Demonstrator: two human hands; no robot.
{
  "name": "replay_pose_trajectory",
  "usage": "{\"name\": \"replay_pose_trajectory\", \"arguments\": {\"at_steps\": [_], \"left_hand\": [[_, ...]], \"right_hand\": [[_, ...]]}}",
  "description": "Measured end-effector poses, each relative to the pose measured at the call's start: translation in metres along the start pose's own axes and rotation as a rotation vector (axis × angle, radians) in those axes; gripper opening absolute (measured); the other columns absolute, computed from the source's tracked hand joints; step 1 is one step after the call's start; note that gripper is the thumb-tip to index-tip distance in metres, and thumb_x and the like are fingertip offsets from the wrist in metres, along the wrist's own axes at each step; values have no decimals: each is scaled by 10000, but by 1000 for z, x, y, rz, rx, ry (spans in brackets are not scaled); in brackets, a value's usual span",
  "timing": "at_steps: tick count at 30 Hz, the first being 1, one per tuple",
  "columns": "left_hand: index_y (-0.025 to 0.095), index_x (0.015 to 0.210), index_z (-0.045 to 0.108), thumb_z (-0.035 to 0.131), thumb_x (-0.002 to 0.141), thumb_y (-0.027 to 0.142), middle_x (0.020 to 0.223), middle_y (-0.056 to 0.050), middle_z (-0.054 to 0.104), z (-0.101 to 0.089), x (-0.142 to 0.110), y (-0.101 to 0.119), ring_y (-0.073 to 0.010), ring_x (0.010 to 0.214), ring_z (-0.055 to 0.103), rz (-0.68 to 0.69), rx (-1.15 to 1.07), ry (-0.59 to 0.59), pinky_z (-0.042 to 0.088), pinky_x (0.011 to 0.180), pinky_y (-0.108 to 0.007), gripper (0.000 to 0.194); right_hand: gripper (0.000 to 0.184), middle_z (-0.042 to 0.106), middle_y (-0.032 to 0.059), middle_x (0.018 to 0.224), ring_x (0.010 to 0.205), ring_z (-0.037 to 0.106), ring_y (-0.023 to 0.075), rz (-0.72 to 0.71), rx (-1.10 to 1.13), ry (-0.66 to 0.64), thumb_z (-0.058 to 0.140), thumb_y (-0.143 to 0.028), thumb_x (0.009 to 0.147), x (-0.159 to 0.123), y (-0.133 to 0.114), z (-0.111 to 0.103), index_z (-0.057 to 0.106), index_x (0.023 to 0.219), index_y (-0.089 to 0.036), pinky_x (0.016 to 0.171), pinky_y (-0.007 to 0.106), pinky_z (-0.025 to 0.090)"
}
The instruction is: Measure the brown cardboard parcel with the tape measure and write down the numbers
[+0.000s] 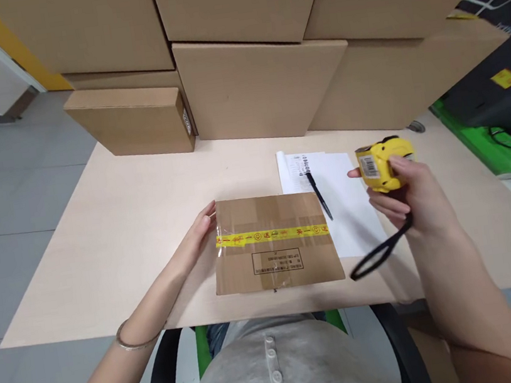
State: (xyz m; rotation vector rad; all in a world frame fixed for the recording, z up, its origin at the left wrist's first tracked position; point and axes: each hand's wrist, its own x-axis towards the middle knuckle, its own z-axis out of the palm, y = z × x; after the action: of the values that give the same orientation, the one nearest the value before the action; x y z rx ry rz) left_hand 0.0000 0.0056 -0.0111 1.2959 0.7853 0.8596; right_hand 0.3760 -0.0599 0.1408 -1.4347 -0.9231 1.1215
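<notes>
A taped cardboard box point(270, 215) lies on the table in front of me, with yellow printed tape across its top and a black-printed text panel nearer to me. My left hand point(201, 227) rests against the box's left side, its fingers stretched out and partly hidden by the box edge. Raised over the right part of the table, my right hand point(410, 192) is closed around a yellow tape measure point(382, 164). A black wrist strap point(379, 256) dangles from it. Beneath and left of this hand are white paper sheets point(356, 228) with a black pen point(319, 195) on them.
Large cardboard boxes point(255, 90) stand stacked along the table's far edge, with a smaller closed box point(131, 120) at the far left. On the right, dark equipment point(481, 77) sits on a green surface point(477, 141). Chair armrests point(163, 382) flank me at the table's front edge.
</notes>
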Motion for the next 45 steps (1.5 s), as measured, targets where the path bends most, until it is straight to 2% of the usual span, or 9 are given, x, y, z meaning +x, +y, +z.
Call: {"name": "replay_pose_trajectory", "arguments": {"at_steps": [7, 12, 16, 25, 29, 32, 35, 40, 45], "left_hand": [[271, 1437, 655, 301, 1113, 561, 1393, -64, 753, 31, -2, 44, -343, 1446, 593, 22, 173, -112, 468, 1235, -540, 562], [296, 1698, 289, 245, 1034, 756, 1786, -58, 297, 21, -14, 54, -358, 1669, 207, -65, 286, -4, 201, 1363, -594, 809], [384, 1725, 61, 527, 975, 735, 1828, -40, 141, 13, -16, 68, -398, 1669, 178, 96, 322, 2, 244, 1346, -612, 950], [405, 1657, 313, 942, 730, 436, 1592, -134, 388, 19, -6, 66, -401, 1495, 441, 482, 570, -147, 466, 1224, -573, 1120], [397, 1663, 321, 948, 674, 579, 1652, -137, 346, 12, -7, 51, -438, 1565, 337, 435, 485, -232, 371, 1278, -616, 1185], [412, 1661, 352, 557, 866, 860, 1753, -59, 286, 11, -2, 49, -395, 1638, 230, 403, 229, -227, 239, 1342, -585, 936], [384, 1530, 576, 243, 1001, 811, 1738, 7, 383, 20, 10, 53, -327, 1654, 235, 367, 52, -106, 211, 1355, -541, 756], [262, 1224, 780, 414, 976, 797, 1380, -57, 745, 33, 23, 53, -355, 1413, 596, 194, -122, -3, 444, 1221, -525, 694], [242, 1129, 788, 578, 939, 738, 1192, -55, 801, 29, 22, 44, -336, 1235, 700, 163, -134, 67, 539, 1095, -476, 571]], "right_hand": [[392, 608, -35, 696, 407, 285, 48, 149, -116, -73, 779, -570, 870, -19, 35, 8, 635, 977, -222, 345, 221, 177], [421, 602, -38, 756, 375, 311, 25, 71, -54, -13, 780, -604, 869, -44, 34, 13, 629, 995, -232, 326, 207, 192], [390, 650, -9, 849, 360, 314, 26, -42, 28, 56, 828, -562, 829, -68, 24, 3, 643, 967, -248, 297, 221, 220], [405, 504, -61, 646, 350, 260, 34, -50, 73, 169, 878, -491, 715, -74, 40, -28, 571, 807, -245, 310, 186, 137], [415, 594, -4, 824, 539, 520, 135, -265, -43, 307, 906, -438, 674, -61, 21, -35, 620, 941, -301, 342, 206, 300], [477, 671, 47, 1089, 810, 688, 212, -550, -291, 127, 912, -391, 728, -49, -5, -14, 648, 1122, -344, 563, 313, 556], [459, 690, 45, 1273, 1000, 725, 251, -719, -529, -229, 842, -424, 847, -32, -28, 31, 626, 1248, -365, 791, 377, 607], [329, 718, 25, 1348, 1128, 718, 246, -796, -810, -758, 609, -397, 1041, -9, -48, 113, 594, 1363, -331, 911, 371, 540], [303, 753, 43, 1263, 1010, 729, 242, -767, -983, -818, 567, -407, 1060, -2, -47, 141, 604, 1345, -310, 826, 348, 501]]}}
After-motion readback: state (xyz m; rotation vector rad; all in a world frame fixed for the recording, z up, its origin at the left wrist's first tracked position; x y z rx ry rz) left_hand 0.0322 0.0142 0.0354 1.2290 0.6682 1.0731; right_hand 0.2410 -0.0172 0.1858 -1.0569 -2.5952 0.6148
